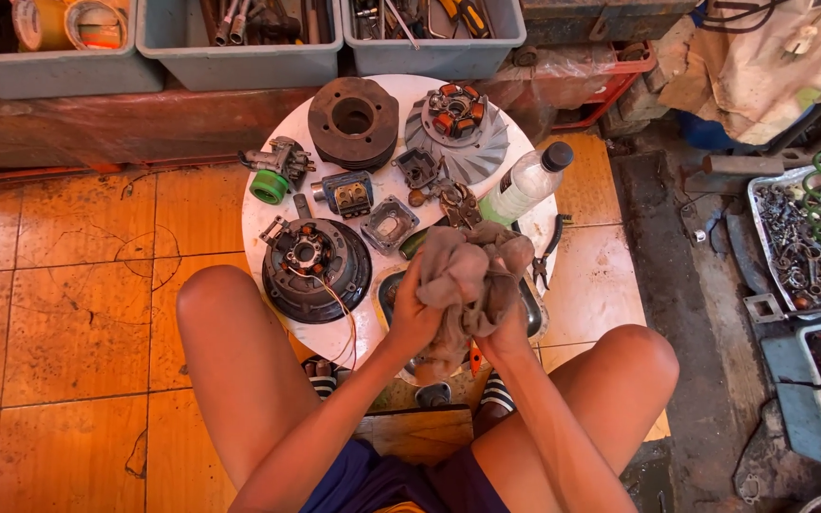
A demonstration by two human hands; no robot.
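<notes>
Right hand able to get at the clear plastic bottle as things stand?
Probably not at once: the right hand is wrapped in the brown rag with the left hand. The bottle lies just beyond on the round white table, nothing covering it.

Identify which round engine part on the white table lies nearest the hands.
The dark stator plate with copper coils, beside the left hand; the cylinder and fan rotor lie farther back.

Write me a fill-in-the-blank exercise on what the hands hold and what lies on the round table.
1. Both hands, the left hand and the right hand, grip a crumpled brown ____.
2. The table top is white and ____ in shape.
3. The clear plastic bottle has a ____ cap.
4. Along the top stand grey plastic ____ of tools.

Missing words: rag; round; black; bins
</notes>
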